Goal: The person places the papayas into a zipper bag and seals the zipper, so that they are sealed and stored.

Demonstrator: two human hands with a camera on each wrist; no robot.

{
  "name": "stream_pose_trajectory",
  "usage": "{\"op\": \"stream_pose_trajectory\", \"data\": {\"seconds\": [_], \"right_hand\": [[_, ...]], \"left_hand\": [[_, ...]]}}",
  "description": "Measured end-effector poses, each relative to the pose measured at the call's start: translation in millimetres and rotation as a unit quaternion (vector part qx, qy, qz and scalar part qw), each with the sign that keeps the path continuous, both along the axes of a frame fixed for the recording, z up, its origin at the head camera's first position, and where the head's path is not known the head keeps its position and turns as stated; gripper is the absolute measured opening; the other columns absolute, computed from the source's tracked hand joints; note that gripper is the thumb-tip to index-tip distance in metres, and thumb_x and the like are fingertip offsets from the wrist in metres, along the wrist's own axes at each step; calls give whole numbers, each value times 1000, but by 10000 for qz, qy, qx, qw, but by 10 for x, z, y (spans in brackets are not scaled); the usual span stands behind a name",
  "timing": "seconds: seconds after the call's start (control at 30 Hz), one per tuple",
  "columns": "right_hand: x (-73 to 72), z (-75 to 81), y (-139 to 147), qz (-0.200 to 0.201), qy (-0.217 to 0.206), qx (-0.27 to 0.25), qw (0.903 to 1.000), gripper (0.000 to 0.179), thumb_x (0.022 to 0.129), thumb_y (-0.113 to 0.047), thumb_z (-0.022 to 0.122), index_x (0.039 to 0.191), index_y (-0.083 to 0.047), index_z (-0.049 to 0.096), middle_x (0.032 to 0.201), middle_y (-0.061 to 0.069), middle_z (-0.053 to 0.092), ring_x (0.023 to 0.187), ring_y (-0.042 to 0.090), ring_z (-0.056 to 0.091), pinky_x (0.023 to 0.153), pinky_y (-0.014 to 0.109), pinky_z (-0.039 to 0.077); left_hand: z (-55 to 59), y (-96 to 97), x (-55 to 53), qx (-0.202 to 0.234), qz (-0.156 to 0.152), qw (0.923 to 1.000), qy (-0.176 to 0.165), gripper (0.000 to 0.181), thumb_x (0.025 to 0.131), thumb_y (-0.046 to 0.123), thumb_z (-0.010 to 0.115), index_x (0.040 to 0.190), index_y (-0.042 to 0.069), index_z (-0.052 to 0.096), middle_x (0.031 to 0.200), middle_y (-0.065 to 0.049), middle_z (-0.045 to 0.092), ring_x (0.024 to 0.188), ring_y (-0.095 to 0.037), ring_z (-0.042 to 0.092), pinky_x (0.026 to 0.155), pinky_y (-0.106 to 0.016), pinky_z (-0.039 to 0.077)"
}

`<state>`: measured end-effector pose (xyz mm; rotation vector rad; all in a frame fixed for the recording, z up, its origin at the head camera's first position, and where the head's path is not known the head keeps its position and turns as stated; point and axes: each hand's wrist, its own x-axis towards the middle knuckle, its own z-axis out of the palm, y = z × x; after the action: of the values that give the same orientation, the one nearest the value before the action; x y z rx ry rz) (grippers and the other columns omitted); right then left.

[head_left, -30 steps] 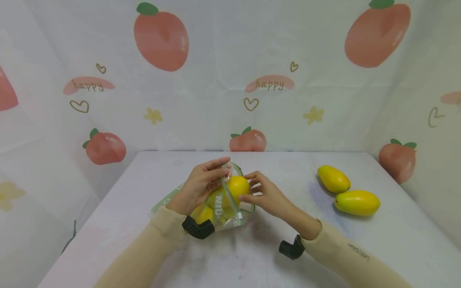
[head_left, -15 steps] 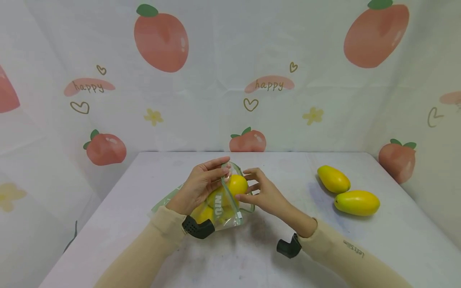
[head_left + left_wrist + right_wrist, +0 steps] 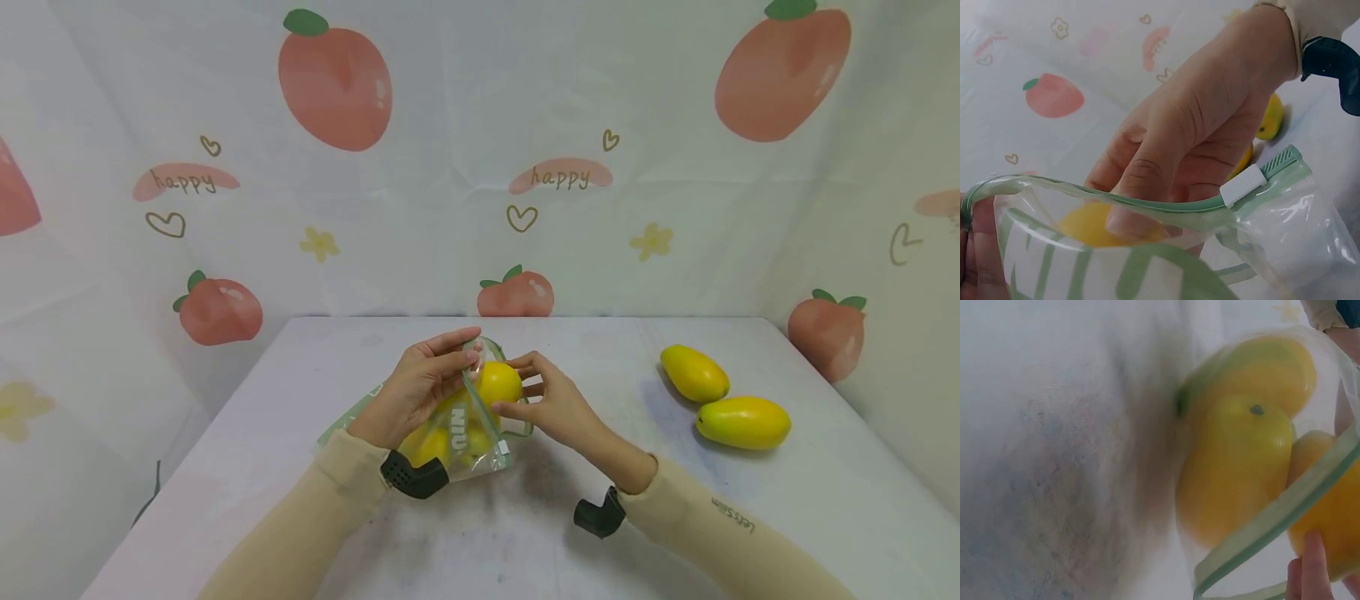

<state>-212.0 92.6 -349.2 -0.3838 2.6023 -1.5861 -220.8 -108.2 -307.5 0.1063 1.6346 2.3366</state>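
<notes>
My left hand (image 3: 423, 383) pinches the rim of a clear zip bag (image 3: 486, 462) with green edging and a white slider (image 3: 1242, 185). Several yellow mangoes lie inside, among them a mango with a dark stem spot (image 3: 1235, 469) and a mango with a greenish side (image 3: 1266, 372). At the bag's mouth, my right hand (image 3: 558, 408) grips another yellow mango (image 3: 501, 383), thumb on the near side and fingers beyond. The lower part of that mango sits within the opening. In the left wrist view, the bag's rim partly covers this mango and the right thumb.
Two more yellow mangoes, a rear one (image 3: 695, 373) and a front one (image 3: 744, 422), lie on the right of the white table (image 3: 300, 533). A fabric backdrop (image 3: 442, 233) with printed peaches hangs behind and at both sides.
Over the second, my right wrist and sleeve have shifted slightly left. The gripped mango dipped left, then moved a little right and up. My left hand stays at the bag's rim.
</notes>
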Motion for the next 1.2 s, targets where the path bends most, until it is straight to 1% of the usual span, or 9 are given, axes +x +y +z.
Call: {"op": "stream_pose_trajectory", "data": {"seconds": [0.17,0.33,0.5,0.67,0.83,1.03,1.1,1.2], "right_hand": [[-8,9,-9,170,-39,-111,9998,49,83,-26,78,125,-13,58,119,13,59,102,29,63,87,42,57],[-3,21,10,359,-82,-170,9992,47,85,-24,75,126,-10,58,120,12,61,102,27,64,87,39,57],[6,27,21,505,7,-448,9977,37,84,-19,76,114,-5,60,119,13,62,100,25,66,84,35,58],[4,18,16,494,-18,-614,9969,28,83,-16,77,101,-5,60,118,11,63,96,23,69,81,33,58],[-1,11,-5,377,72,-432,9983,25,82,-18,78,96,-6,62,117,9,66,93,21,68,79,33,59],[-11,28,-25,295,255,-237,9990,24,81,-19,79,95,-6,65,112,8,69,92,20,68,75,31,58],[-13,31,-34,297,285,-207,9989,24,81,-19,79,95,-6,66,111,8,70,92,20,68,75,30,58],[-15,35,-46,300,259,-170,9991,24,81,-19,79,96,-6,66,111,6,70,92,19,68,76,30,58]], "left_hand": [[1,-1,1,33,-33,10000,5,44,94,2,60,137,3,53,102,1,70,76,-9,63,72,-17,56],[12,-9,4,36,-39,10000,28,45,94,3,59,139,3,52,101,1,70,76,-9,63,72,-17,56],[26,-15,5,53,-67,10000,48,45,95,3,58,139,3,51,99,2,70,75,-9,62,72,-17,56],[29,-15,7,42,-130,9999,58,45,95,3,59,139,3,51,101,1,69,76,-9,63,73,-17,56],[17,-7,4,-109,-136,9998,96,42,95,6,60,136,5,55,97,3,70,75,-7,63,65,-14,52],[18,5,11,-171,-119,9997,136,42,95,6,60,136,5,55,95,4,71,74,-7,63,62,-13,49],[18,9,13,-221,-120,9996,149,42,95,6,60,137,5,54,94,4,70,74,-6,62,60,-13,47],[19,17,14,-96,-175,9997,135,46,95,5,59,140,3,49,96,4,70,75,-7,62,65,-13,51]]}}
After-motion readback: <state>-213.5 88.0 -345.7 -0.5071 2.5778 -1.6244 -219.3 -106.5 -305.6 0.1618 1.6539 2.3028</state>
